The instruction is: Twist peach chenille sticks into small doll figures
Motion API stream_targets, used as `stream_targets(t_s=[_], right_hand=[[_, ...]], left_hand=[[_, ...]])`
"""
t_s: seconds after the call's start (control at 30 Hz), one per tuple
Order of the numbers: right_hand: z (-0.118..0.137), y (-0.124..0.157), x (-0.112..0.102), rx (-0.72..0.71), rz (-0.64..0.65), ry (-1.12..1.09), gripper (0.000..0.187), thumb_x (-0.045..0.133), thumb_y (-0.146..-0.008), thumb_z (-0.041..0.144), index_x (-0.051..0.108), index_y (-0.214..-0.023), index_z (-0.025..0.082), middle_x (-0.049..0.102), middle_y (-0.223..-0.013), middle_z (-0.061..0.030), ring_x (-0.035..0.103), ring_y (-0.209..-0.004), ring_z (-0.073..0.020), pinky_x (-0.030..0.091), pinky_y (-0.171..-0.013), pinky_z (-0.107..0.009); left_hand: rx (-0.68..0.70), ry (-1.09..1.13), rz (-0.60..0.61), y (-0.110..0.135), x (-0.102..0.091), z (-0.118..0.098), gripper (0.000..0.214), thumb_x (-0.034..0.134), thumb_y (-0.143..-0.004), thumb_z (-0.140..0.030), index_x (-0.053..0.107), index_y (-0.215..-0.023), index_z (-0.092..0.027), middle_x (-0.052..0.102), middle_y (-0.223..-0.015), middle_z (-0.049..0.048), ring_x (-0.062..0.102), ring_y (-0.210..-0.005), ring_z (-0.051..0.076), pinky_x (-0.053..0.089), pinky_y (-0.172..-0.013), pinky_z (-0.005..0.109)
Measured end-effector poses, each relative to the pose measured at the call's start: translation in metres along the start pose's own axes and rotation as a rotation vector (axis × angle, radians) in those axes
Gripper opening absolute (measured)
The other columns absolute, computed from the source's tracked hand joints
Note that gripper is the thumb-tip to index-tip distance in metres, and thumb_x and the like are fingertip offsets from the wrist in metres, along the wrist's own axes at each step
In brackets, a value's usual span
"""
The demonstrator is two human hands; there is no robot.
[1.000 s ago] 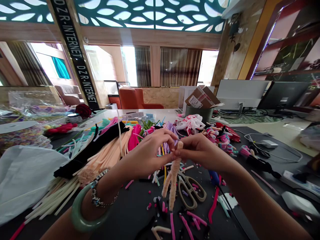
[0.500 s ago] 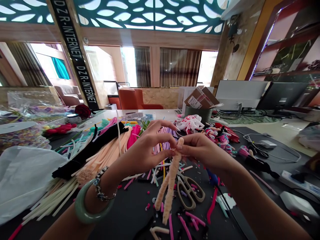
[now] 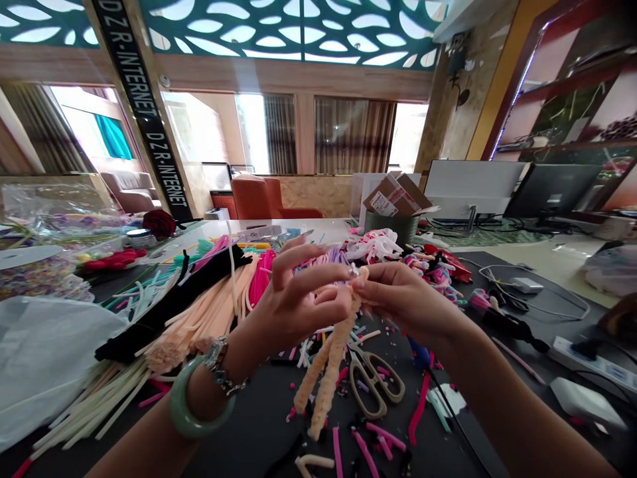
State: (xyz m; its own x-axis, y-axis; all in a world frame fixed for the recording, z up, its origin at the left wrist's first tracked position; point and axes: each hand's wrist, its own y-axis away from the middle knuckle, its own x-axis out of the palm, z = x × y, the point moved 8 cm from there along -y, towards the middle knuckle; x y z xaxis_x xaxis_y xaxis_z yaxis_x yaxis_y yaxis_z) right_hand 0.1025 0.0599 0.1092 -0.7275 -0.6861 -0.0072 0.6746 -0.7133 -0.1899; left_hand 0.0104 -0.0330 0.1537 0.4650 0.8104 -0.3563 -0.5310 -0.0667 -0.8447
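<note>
The stem (image 3: 331, 358) is peach, fuzzy and thick, doubled into two strands that run side by side. Its top end is pinched between the fingers (image 3: 343, 309) of the left hand (image 3: 293, 309) and right hand (image 3: 403, 302). It slants down to the left, and the two loose ends part slightly low over the dark surface (image 3: 259, 431).

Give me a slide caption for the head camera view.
Left hand and right hand pinch the top of a peach pipe-cleaner figure above a dark table littered with scissors and pink offcuts.
</note>
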Motion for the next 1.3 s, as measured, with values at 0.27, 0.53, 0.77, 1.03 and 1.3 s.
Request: stream_targets(t_s=[0.27, 0.53, 0.77, 1.03, 1.3], right_hand=[[0.012, 0.001, -0.005, -0.144, -0.078, 0.159, 0.023, 0.066, -0.078, 0.037, 0.064, -0.074, 0.014, 0.053, -0.059, 0.002, 0.039, -0.049, -0.0058, 0.027, -0.044, -0.02], [0.043, 0.025, -0.01, -0.551, -0.442, 0.599, 0.014, 0.06, -0.084, 0.032, 0.065, -0.083, 0.019, 0.057, -0.065, 0.0004, 0.044, -0.052, -0.0093, 0.035, -0.049, -0.024], [0.061, 0.049, 0.014, -0.828, -0.585, 0.948, 0.006, 0.06, -0.083, 0.019, 0.061, -0.089, 0.021, 0.068, -0.082, -0.0035, 0.06, -0.071, -0.015, 0.045, -0.063, -0.027], [0.063, 0.056, 0.029, -1.047, -0.563, 0.999, 0.017, 0.063, -0.079, 0.01, 0.061, -0.092, 0.02, 0.068, -0.078, -0.0011, 0.062, -0.075, -0.0154, 0.048, -0.073, -0.03], [0.055, 0.048, 0.02, -0.849, -0.55, 0.846, 0.01, 0.063, -0.08, 0.014, 0.063, -0.088, 0.019, 0.067, -0.079, 0.0004, 0.061, -0.068, -0.011, 0.047, -0.065, -0.023]], left_hand=[[-0.242, 0.076, 0.031, -0.005, -0.003, 0.012, 0.009, 0.062, -0.079, -0.021, 0.059, -0.085, -0.027, 0.038, -0.108, 0.0042, 0.039, -0.107, 0.025, 0.038, -0.092, 0.046], [-0.597, 0.266, 0.106, -0.002, -0.003, 0.032, 0.018, 0.049, -0.089, -0.027, 0.049, -0.073, -0.018, 0.045, -0.071, 0.0005, 0.044, -0.071, 0.015, 0.038, -0.067, 0.032], [-0.994, 1.017, 0.231, 0.015, 0.035, 0.037, 0.022, 0.061, -0.081, -0.037, 0.061, -0.085, -0.016, 0.058, -0.081, 0.0028, 0.053, -0.074, 0.014, 0.043, -0.062, 0.026], [-1.061, 1.279, 0.097, 0.01, 0.033, 0.029, 0.006, 0.068, -0.078, -0.022, 0.066, -0.081, -0.017, 0.062, -0.081, 0.0001, 0.058, -0.081, 0.012, 0.045, -0.076, 0.025], [-1.073, 1.185, 0.105, 0.017, 0.035, 0.035, 0.009, 0.071, -0.075, -0.025, 0.066, -0.08, -0.018, 0.057, -0.082, 0.0013, 0.056, -0.08, 0.016, 0.045, -0.075, 0.032]])
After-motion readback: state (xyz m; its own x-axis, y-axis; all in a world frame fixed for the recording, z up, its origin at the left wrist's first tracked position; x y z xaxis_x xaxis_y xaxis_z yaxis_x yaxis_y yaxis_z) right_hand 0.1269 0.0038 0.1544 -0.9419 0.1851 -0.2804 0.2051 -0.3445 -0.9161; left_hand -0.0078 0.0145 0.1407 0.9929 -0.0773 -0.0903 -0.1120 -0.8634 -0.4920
